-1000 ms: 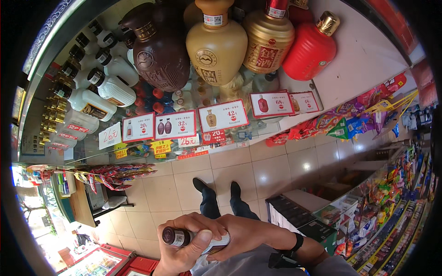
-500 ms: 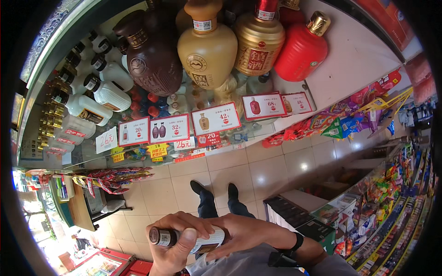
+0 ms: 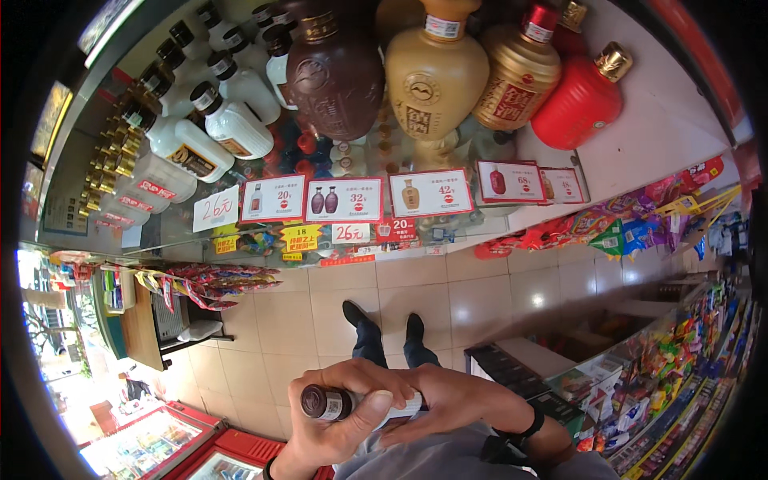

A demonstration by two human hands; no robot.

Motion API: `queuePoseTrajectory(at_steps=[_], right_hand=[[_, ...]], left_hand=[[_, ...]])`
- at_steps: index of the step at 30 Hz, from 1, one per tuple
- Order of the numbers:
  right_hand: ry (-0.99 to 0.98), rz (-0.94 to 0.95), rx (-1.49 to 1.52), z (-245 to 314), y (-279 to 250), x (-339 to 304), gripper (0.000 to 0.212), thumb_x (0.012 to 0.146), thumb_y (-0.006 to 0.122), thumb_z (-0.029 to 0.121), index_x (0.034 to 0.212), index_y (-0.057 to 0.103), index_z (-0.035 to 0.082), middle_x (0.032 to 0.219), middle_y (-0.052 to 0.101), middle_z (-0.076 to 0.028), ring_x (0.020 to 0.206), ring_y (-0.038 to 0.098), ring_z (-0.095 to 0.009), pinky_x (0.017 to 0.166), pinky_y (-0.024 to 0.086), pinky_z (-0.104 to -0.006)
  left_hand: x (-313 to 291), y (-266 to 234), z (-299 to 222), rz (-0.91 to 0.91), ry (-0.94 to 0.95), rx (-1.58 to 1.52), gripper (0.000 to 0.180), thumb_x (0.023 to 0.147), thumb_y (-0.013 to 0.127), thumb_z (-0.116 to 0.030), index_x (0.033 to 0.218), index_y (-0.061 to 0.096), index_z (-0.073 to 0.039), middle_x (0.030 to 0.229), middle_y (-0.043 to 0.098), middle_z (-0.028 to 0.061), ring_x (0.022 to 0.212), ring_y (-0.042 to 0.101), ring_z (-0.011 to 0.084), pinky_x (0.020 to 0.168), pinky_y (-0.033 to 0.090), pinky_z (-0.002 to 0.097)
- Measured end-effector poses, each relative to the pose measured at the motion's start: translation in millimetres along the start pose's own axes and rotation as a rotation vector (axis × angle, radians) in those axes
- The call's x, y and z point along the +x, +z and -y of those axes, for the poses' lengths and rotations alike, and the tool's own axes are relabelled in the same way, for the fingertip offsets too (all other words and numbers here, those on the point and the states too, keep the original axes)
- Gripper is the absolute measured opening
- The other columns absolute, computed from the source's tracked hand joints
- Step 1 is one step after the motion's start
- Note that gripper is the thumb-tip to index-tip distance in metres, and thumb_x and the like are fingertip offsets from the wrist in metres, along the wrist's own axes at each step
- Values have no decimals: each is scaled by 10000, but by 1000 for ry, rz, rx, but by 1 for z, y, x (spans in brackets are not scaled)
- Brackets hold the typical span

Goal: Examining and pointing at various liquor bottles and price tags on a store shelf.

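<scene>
A white bottle with a dark brown cap (image 3: 322, 402) lies tilted between my two hands in front of my body, its cap end toward the left. My left hand (image 3: 340, 438) wraps round its neck and upper part, the thumb laid across the front. Around the lower end is my right hand (image 3: 456, 404), its fingers partly hidden; a black band circles that wrist. Most of the bottle's label is covered by my fingers. Similar white bottles with dark caps (image 3: 234, 124) stand on the glass counter (image 3: 172, 232) ahead on the left.
Large bottles line the counter: a dark brown one (image 3: 334, 88), a tan one (image 3: 436, 76), a gold one (image 3: 518, 80) and a red one (image 3: 578, 104). Price cards (image 3: 344, 198) run along its edge. Snack racks (image 3: 680, 360) stand right, a red freezer (image 3: 208, 424) lower left.
The view has shifted, so the counter and its bottles sit further right and higher. Both hands keep their hold on the bottle, whose cap end now points more toward the camera.
</scene>
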State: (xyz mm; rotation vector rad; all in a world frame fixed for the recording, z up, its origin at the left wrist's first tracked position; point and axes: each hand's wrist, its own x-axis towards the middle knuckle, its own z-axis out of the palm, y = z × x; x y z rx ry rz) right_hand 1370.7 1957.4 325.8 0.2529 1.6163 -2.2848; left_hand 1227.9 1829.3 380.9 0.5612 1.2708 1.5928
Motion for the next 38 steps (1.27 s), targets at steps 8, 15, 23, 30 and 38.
queuePoseTrajectory(at_steps=[8, 15, 23, 30, 38], right_hand=[[-28, 126, 53, 2, 2, 13, 630, 814, 889, 432, 1177, 607, 0, 1012, 701, -97, 914, 664, -187, 795, 518, -320], [-62, 102, -23, 2, 6, 21, 519, 816, 894, 374, 1077, 634, 9, 953, 709, -90, 879, 674, -183, 781, 523, -332], [-10, 137, -54, 3, 6, 26, 484, 814, 889, 352, 1078, 656, 21, 953, 729, -94, 876, 695, -191, 781, 526, -327], [49, 119, -44, 11, 5, 26, 548, 818, 885, 375, 1156, 641, 19, 999, 731, -107, 927, 704, -209, 831, 535, -331], [104, 119, -88, 7, 7, 29, 716, 800, 897, 423, 1331, 581, 63, 1169, 707, -121, 1069, 697, -250, 929, 535, -337]], left_hand=[[-4, -13, 5, 111, 17, -104, 115, 926, 701, 54, 825, 648, 44, 870, 717, 198, 839, 718, 241, 793, 585, 370], [-7, -22, 4, 117, 27, -46, 120, 911, 705, 21, 802, 654, 25, 837, 707, 187, 810, 714, 281, 796, 585, 424], [-6, -28, 7, 113, 9, -135, 124, 915, 703, 57, 811, 643, 26, 860, 720, 177, 836, 725, 233, 770, 579, 339], [-6, -30, 4, 112, 34, -27, 106, 908, 710, 57, 823, 651, 30, 869, 726, 166, 823, 723, 212, 763, 573, 326], [-4, -31, 5, 144, 40, 65, 80, 898, 737, 34, 847, 676, 23, 868, 734, 142, 796, 710, 199, 747, 564, 311]])
